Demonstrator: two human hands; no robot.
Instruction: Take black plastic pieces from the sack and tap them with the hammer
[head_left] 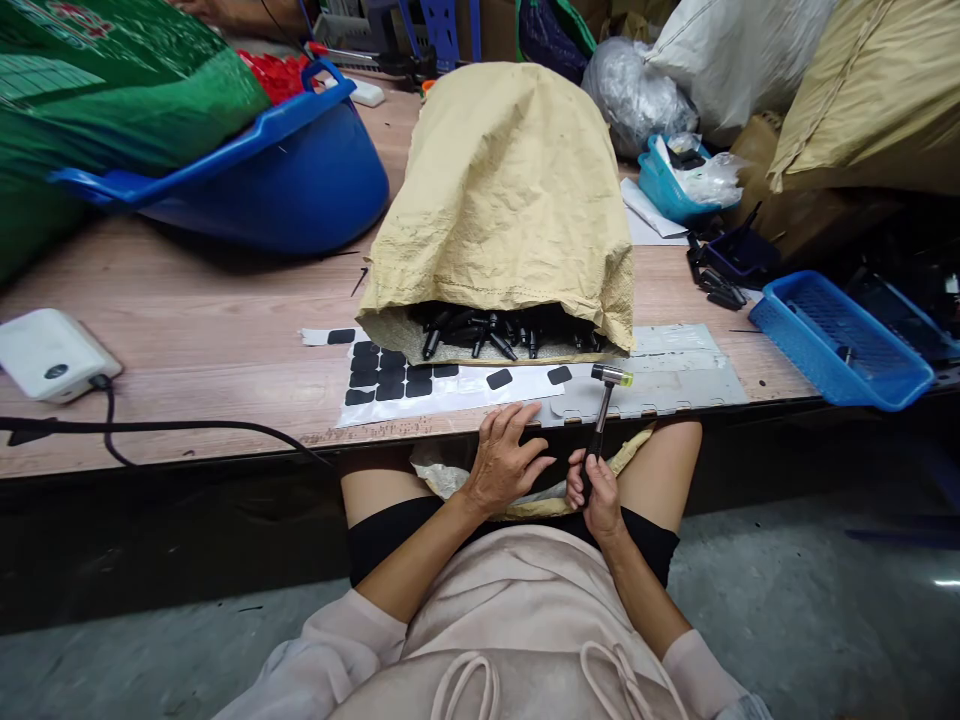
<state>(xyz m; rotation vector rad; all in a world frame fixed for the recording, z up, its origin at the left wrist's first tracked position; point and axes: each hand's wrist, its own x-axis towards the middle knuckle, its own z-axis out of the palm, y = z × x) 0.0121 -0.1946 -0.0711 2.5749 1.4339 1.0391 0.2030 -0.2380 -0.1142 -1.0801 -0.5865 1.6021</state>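
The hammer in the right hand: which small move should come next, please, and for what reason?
Perhaps the left hand should reach forward and take one of the black parts. That hand appears to hold nothing, the parts lie in the open mouth of the yellowish sack just ahead, and the right hand grips the hammer.

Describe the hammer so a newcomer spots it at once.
Find the big tan sack with black parts at its mouth. Below the mouth's right corner, the right hand holds the hammer by its dark grip, head toward the sack. Unlike those parts, it has a shiny metal shaft and a yellow-green tip.
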